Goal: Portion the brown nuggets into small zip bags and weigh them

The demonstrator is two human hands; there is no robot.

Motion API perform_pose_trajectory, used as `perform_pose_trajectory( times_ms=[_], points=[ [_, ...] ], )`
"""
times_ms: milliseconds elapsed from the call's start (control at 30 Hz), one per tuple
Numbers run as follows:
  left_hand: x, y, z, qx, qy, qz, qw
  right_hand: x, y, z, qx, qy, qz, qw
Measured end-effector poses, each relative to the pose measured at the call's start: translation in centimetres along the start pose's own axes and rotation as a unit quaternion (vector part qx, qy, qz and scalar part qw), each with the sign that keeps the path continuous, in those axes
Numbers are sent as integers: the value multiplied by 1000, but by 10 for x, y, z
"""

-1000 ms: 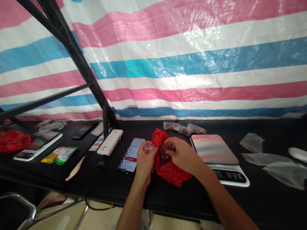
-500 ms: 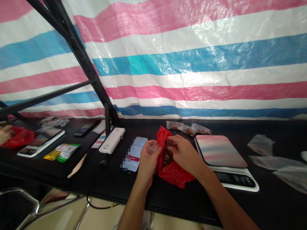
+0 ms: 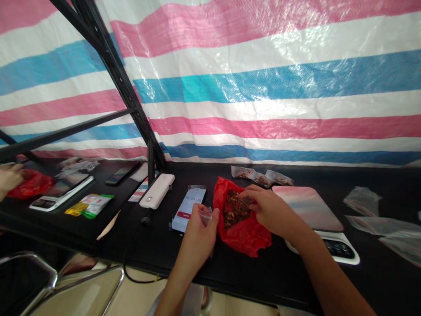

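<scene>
My left hand is closed on a small clear zip bag, its top edge showing between thumb and fingers. Just right of it lies a red plastic bag, spread open on the black table. Inside are many small brown dried pieces; I cannot tell their kind. My right hand reaches over the bag's right side, fingers curled together at the pieces. Whatever sits between those fingertips is hidden. Beyond the red bag lie several small filled zip bags.
A white digital scale stands to the right, partly behind my right forearm. Clear zip bags lie farther right. On the left are a phone running a timer, a white power bank and a black frame post. Another person's hand is at far left.
My left hand has moved off the red bag, down and slightly left, with the zip bag. My right hand has shifted right, and the red bag's mouth now lies wider, exposing more brown pieces.
</scene>
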State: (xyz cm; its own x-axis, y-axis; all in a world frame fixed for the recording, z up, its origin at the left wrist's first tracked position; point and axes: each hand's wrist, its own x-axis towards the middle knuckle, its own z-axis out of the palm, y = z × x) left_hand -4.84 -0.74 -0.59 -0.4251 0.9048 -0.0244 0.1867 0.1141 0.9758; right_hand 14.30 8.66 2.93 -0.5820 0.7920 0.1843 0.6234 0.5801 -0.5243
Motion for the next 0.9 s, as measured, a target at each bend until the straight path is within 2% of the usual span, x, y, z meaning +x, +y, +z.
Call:
perform_pose_trajectory(
  times_ms=[67,133,267,467,700,800,900],
  points=[
    [-7,0,4,15,-41,1,999,-1,-3,3,-5,-25,-7,1000],
    [-10,0,9,6,-48,13,999,0,-6,7,0,-38,-5,999],
    [-2,3,14,-55,-22,-8,998,2,-7,9,24,-54,-1,998],
    [4,11,6,-157,6,-62,986,3,-9,3,44,-67,-4,997],
    [2,13,8,-215,0,-63,975,7,-17,23,69,-51,-12,996],
    [5,13,11,-256,-5,-69,964,7,-16,24,79,-40,-1,996],
    [8,13,13,-245,-14,-65,967,6,-14,22,84,-26,13,996]
  ],
)
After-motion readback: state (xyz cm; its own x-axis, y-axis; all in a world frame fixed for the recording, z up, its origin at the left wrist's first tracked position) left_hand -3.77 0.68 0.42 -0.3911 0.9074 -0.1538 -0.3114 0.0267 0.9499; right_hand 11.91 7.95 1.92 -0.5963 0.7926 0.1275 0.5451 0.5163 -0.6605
